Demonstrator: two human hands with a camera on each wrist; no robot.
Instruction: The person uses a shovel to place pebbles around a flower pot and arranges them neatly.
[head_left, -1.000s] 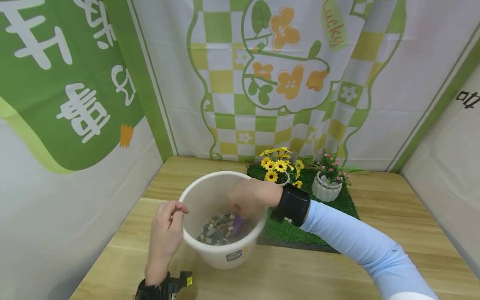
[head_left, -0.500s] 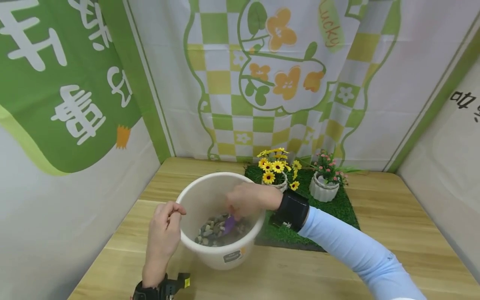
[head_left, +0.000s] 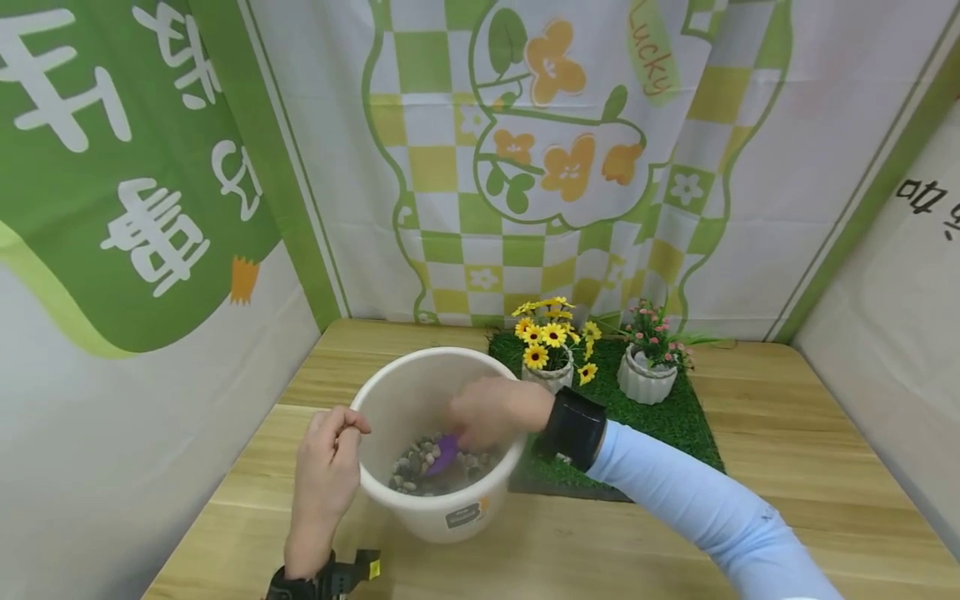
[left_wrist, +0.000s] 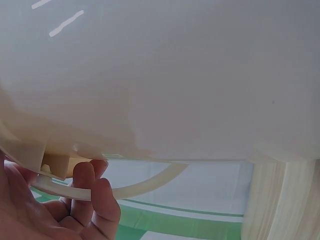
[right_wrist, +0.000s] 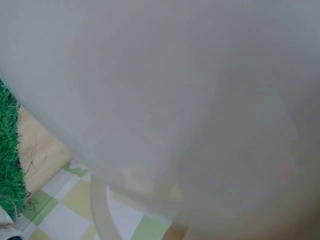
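Observation:
A white plastic bucket (head_left: 420, 505) with a small label stands on the wooden table, grey and tan pebbles (head_left: 407, 472) across its bottom. My left hand (head_left: 327, 458) is at the bucket's left rim; in the left wrist view its fingers curl round the thin bail handle (left_wrist: 142, 188) beside the handle's mount. Reaching down inside from the right, my right hand (head_left: 495, 410), blurred, grips a purple scoop (head_left: 445, 454) by its upper end. The scoop's blade lies tilted among the pebbles. The bucket's wall (right_wrist: 140, 90) fills most of the right wrist view and hides that hand there.
A green artificial grass mat (head_left: 585, 479) lies right of the bucket. On it stand a white pot of yellow flowers (head_left: 553, 335) and a ribbed white pot (head_left: 647, 383) of small pink flowers. A patterned cloth (head_left: 517, 250) hangs behind the table.
The purple scoop has moved left through the pebbles, its blade now flatter and more visible. My left hand keeps its grip at the rim. The head view has shifted slightly.

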